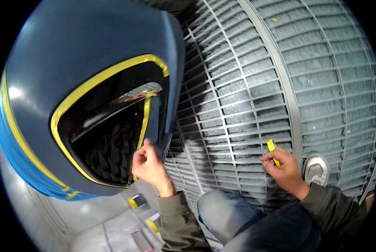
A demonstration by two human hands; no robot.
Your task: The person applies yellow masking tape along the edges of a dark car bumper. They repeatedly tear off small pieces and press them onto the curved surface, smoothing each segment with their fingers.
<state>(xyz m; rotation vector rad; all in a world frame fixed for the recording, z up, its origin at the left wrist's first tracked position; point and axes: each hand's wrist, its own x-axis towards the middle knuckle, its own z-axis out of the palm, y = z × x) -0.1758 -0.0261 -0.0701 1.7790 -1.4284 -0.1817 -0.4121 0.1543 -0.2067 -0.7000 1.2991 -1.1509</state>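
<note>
A dark blue-grey car body panel (pixel 99 40), seemingly a bumper, fills the upper left. Yellow masking tape (pixel 87 86) frames its glossy black recess (pixel 112 147). A narrower tape strip (pixel 146 115) runs down the recess's right side. My left hand (pixel 150 168) is closed beside that strip's lower part, with thumb and fingertips at the panel edge. Whatever lies between those fingers is hidden. Further right and apart from the panel, my right hand (pixel 282 168) grips a slim yellow object (pixel 272 147), which sticks up past the fingers; its kind is unclear.
Metal floor grating (pixel 246 105) over pale filter-like matting spreads across the right. Blue masking film (pixel 17 155) wraps the panel's left edge. Below lie a yellow-and-dark item (pixel 133 203), a yellow-and-white item (pixel 152 225) and a reddish block (pixel 141 240). My shoe (pixel 317 169) rests on the grating.
</note>
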